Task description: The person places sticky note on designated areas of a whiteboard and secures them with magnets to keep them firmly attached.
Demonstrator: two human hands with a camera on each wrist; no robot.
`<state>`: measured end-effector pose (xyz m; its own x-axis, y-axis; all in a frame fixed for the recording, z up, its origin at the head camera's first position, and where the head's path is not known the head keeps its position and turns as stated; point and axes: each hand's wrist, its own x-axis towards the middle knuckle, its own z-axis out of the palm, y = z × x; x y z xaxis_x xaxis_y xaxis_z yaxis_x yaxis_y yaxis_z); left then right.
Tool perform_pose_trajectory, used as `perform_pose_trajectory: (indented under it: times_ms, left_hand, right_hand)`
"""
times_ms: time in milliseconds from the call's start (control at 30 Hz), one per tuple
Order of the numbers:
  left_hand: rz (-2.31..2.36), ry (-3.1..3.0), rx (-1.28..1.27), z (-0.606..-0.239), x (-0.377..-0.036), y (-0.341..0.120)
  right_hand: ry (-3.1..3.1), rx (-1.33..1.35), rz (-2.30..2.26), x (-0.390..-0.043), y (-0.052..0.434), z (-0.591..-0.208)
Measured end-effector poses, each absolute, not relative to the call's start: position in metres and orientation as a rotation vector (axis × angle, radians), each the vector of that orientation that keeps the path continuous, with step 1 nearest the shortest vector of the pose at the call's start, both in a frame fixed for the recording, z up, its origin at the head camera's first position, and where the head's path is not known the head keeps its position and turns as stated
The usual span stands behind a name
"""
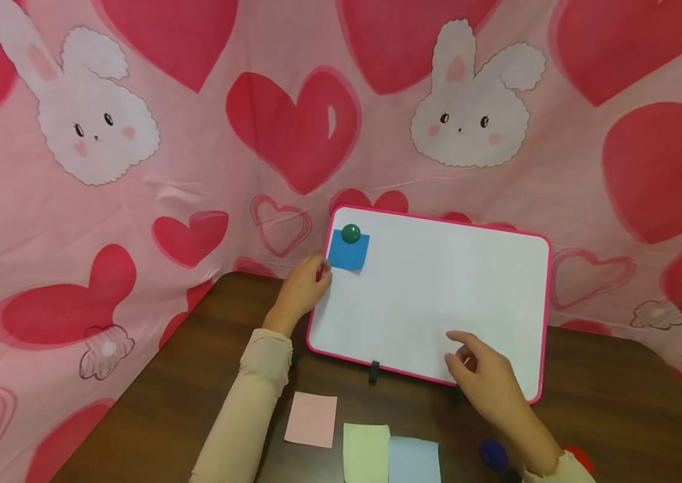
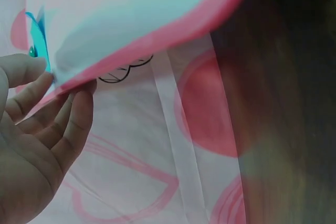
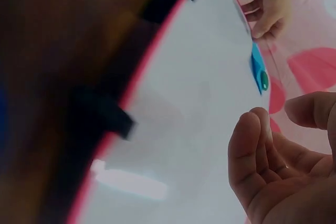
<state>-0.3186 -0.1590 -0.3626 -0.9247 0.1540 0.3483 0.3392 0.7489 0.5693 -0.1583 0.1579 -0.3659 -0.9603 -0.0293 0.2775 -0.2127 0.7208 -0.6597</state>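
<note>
A whiteboard (image 1: 437,288) with a pink frame leans upright on the dark table. My left hand (image 1: 305,288) pinches its left edge, with fingertips behind the frame in the left wrist view. Just above those fingers, a blue sticky note (image 1: 346,257) hangs at the board's upper left corner under a round green magnet (image 1: 350,233). Its lower edge curls off the surface. In front of the board's lower right part hovers my right hand (image 1: 486,376), fingers loosely bent and thumb apart. Nothing is between them in the right wrist view (image 3: 283,166).
Pink (image 1: 311,420), pale green (image 1: 366,453) and pale blue sticky notes (image 1: 415,460) lie on the table (image 1: 196,382) before the board. Blue (image 1: 493,454) and red round pieces (image 1: 581,459) lie near my right wrist. Black feet (image 1: 374,372) support the board; a heart-print cloth (image 1: 293,40) hangs behind.
</note>
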Motion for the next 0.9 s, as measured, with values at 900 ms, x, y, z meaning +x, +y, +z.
perform_pose_trajectory:
  times_ms: [900]
  left_hand:
    - [-0.719, -3.345, -0.610, -0.375, -0.210, -0.190]
  right_hand:
    - [-2.872, -0.182, 0.818, -0.082, 0.241, -0.449]
